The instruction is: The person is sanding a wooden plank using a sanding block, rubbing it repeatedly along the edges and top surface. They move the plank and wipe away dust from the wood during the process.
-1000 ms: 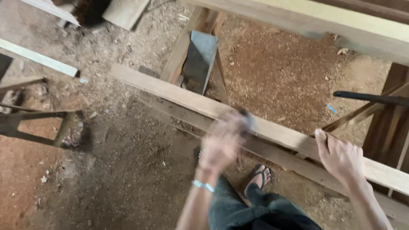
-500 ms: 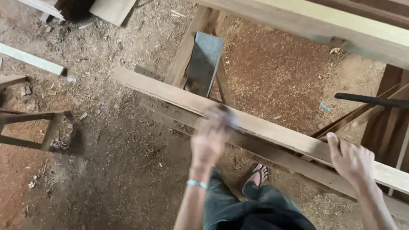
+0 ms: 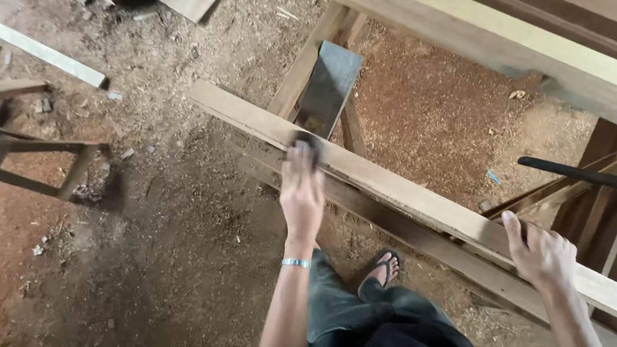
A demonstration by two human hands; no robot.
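Note:
A long pale wooden plank [image 3: 405, 195] runs diagonally from upper left to lower right, resting on a wooden trestle. My left hand [image 3: 301, 189], with a bracelet at the wrist, presses a small dark pad [image 3: 309, 141] against the plank's near edge, well up toward its far end. My right hand [image 3: 542, 254] grips the plank's near edge at the lower right, thumb over the top face. My legs and a sandalled foot [image 3: 384, 270] show below the plank.
Sawdust covers the dirt floor. A grey board [image 3: 330, 87] leans behind the plank. A big timber beam [image 3: 533, 45] crosses the upper right. A dark rod [image 3: 588, 177] sticks in from the right. A wooden frame [image 3: 21, 156] stands at left.
My left hand has slid up along the plank toward its far end with the dark pad. The right hand has kept its grip on the edge.

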